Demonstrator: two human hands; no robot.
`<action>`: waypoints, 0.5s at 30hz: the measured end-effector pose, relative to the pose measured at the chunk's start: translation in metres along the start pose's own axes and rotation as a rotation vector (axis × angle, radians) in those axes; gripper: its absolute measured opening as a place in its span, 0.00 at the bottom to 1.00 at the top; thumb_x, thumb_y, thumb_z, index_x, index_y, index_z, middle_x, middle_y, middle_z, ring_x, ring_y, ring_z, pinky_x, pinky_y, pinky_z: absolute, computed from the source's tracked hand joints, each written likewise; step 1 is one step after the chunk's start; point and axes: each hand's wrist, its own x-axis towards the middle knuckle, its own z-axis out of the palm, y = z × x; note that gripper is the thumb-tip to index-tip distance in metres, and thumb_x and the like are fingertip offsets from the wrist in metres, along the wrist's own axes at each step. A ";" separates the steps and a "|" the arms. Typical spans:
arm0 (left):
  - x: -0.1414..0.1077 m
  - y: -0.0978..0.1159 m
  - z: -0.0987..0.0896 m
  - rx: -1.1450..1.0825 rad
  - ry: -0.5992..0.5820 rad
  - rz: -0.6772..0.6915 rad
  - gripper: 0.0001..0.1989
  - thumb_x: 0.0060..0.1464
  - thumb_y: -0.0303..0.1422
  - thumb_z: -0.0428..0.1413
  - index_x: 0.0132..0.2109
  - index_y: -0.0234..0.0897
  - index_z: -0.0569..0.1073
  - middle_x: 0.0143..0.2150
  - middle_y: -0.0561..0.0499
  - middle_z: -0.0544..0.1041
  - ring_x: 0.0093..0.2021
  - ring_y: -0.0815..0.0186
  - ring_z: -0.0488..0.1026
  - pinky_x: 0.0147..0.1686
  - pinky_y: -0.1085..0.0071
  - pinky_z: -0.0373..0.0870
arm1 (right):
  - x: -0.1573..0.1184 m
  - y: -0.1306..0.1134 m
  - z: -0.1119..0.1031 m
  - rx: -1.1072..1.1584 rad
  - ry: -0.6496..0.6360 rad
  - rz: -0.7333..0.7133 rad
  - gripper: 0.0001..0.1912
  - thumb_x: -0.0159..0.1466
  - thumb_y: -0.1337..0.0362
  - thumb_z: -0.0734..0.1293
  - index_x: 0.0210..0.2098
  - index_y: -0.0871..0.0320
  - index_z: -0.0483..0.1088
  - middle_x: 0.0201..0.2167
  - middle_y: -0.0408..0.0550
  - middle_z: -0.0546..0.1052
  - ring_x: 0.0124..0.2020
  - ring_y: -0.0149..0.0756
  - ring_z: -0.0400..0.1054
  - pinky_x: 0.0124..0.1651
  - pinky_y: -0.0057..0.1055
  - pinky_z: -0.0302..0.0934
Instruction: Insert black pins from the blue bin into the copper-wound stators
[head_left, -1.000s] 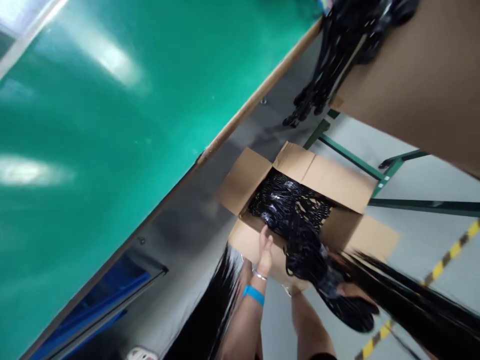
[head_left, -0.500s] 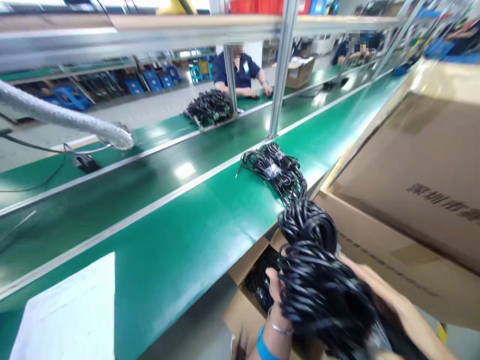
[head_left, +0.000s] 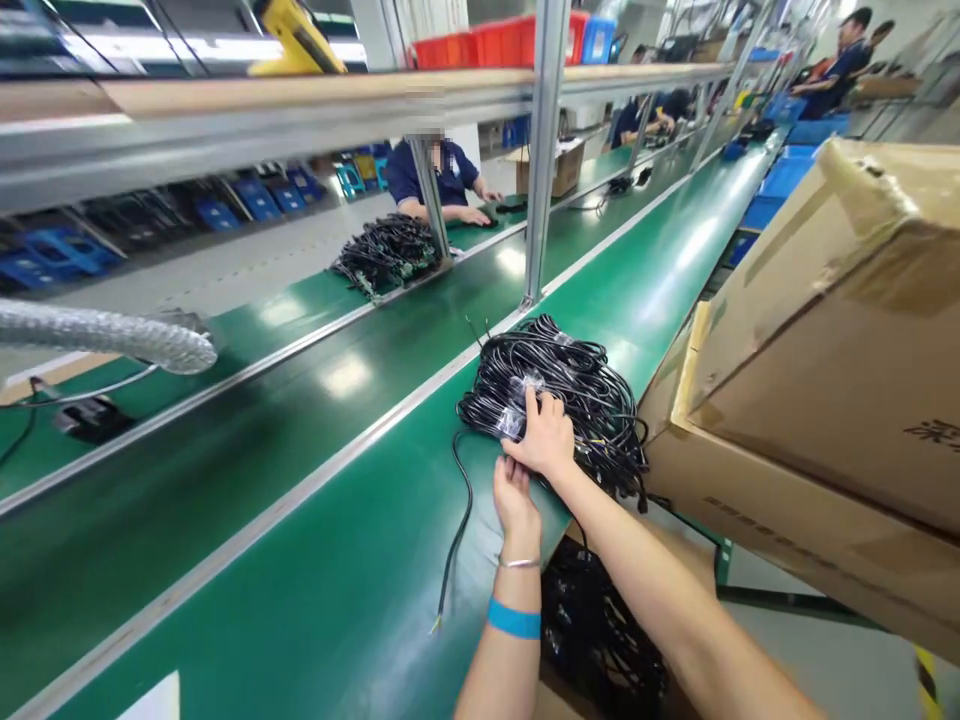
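Observation:
A wide heap of coiled black cables (head_left: 592, 400) lies on the green work surface, its bundles wrapped with clear plastic bands. My right hand (head_left: 544, 435) is on the near side of the heap, its fingers over a banded bundle and its thumb at the bundle's edge. Just below it, my left hand (head_left: 516, 500) is turned palm up, fingertips by the heap's near edge and nothing visible in them. It wears a bracelet and a blue wristband. One loose cable end (head_left: 457, 540) trails towards me, with bare wire at its tip.
Below the table edge, an open carton holds more black cables (head_left: 592, 620). Large cardboard boxes (head_left: 810, 400) crowd the right side. A metal post (head_left: 540, 170) rises beyond the heap. Across the belt, a co-worker (head_left: 442, 180) sits near another cable pile (head_left: 390, 250).
The black cable bundles that were in my hands now lie on the green surface with the others. Both hands have moved forward to the heap, and the view has shifted.

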 end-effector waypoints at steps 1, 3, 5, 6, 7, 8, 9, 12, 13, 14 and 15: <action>-0.005 0.002 -0.012 0.042 -0.011 0.048 0.15 0.58 0.35 0.53 0.52 0.37 0.72 0.57 0.41 0.73 0.61 0.57 0.69 0.62 0.59 0.64 | -0.001 0.005 0.005 0.013 0.013 -0.011 0.52 0.53 0.48 0.70 0.68 0.67 0.50 0.59 0.68 0.61 0.55 0.59 0.55 0.49 0.49 0.61; -0.013 0.013 -0.040 0.197 -0.015 0.200 0.23 0.49 0.29 0.61 0.54 0.40 0.72 0.62 0.44 0.70 0.65 0.55 0.63 0.66 0.58 0.56 | -0.006 0.015 0.007 0.054 0.042 -0.042 0.47 0.56 0.47 0.68 0.67 0.65 0.53 0.60 0.66 0.62 0.56 0.57 0.55 0.50 0.48 0.61; -0.010 0.031 -0.064 0.466 0.036 0.374 0.31 0.49 0.31 0.62 0.61 0.43 0.67 0.67 0.44 0.62 0.69 0.53 0.56 0.68 0.54 0.52 | -0.020 0.024 0.006 0.108 0.086 -0.083 0.39 0.60 0.50 0.65 0.65 0.64 0.57 0.61 0.62 0.62 0.59 0.53 0.55 0.55 0.45 0.61; -0.006 0.038 -0.069 0.562 0.083 0.373 0.32 0.51 0.32 0.60 0.63 0.43 0.64 0.69 0.43 0.59 0.70 0.52 0.54 0.68 0.52 0.51 | -0.034 0.029 0.005 0.136 0.118 -0.100 0.35 0.62 0.52 0.63 0.64 0.63 0.58 0.62 0.60 0.62 0.61 0.51 0.54 0.58 0.45 0.59; 0.000 0.042 -0.069 0.609 0.110 0.366 0.31 0.53 0.33 0.58 0.64 0.41 0.62 0.70 0.40 0.57 0.71 0.51 0.52 0.68 0.50 0.50 | -0.052 0.034 0.005 0.164 0.154 -0.110 0.31 0.64 0.55 0.61 0.63 0.62 0.60 0.62 0.59 0.62 0.63 0.49 0.53 0.61 0.45 0.56; 0.004 0.041 -0.063 0.629 0.108 0.346 0.29 0.55 0.34 0.56 0.64 0.39 0.62 0.69 0.39 0.57 0.70 0.51 0.52 0.67 0.50 0.52 | -0.075 0.039 0.006 0.190 0.190 -0.111 0.28 0.65 0.56 0.60 0.62 0.62 0.61 0.62 0.59 0.63 0.64 0.48 0.53 0.63 0.46 0.54; 0.008 0.036 -0.052 0.628 0.075 0.329 0.27 0.57 0.35 0.53 0.63 0.38 0.62 0.68 0.38 0.60 0.69 0.52 0.56 0.66 0.50 0.56 | -0.103 0.044 0.008 0.219 0.233 -0.097 0.26 0.66 0.57 0.59 0.60 0.62 0.63 0.60 0.59 0.65 0.63 0.48 0.54 0.63 0.48 0.54; 0.006 -0.001 -0.003 0.607 -0.116 0.320 0.24 0.61 0.38 0.47 0.64 0.39 0.61 0.61 0.41 0.71 0.60 0.58 0.70 0.55 0.58 0.71 | -0.211 0.067 0.020 0.338 0.338 0.006 0.19 0.66 0.59 0.60 0.54 0.60 0.67 0.52 0.59 0.71 0.54 0.47 0.65 0.55 0.48 0.63; 0.003 -0.014 0.010 0.600 -0.161 0.333 0.26 0.63 0.39 0.45 0.65 0.39 0.58 0.61 0.42 0.71 0.58 0.60 0.72 0.54 0.61 0.72 | -0.251 0.077 0.027 0.379 0.315 0.066 0.18 0.65 0.60 0.62 0.53 0.57 0.68 0.50 0.57 0.72 0.51 0.47 0.67 0.51 0.47 0.66; 0.000 -0.025 0.018 0.599 -0.201 0.350 0.26 0.64 0.39 0.42 0.67 0.39 0.55 0.62 0.43 0.71 0.58 0.62 0.72 0.53 0.63 0.73 | -0.292 0.088 0.035 0.421 0.255 0.136 0.17 0.64 0.60 0.63 0.51 0.55 0.70 0.48 0.55 0.74 0.48 0.46 0.70 0.49 0.46 0.68; -0.004 -0.032 0.021 0.606 -0.233 0.372 0.27 0.64 0.38 0.41 0.68 0.40 0.53 0.63 0.44 0.70 0.58 0.64 0.72 0.53 0.64 0.73 | -0.331 0.098 0.043 0.477 0.187 0.191 0.14 0.63 0.60 0.64 0.47 0.53 0.73 0.44 0.52 0.77 0.45 0.45 0.72 0.45 0.44 0.71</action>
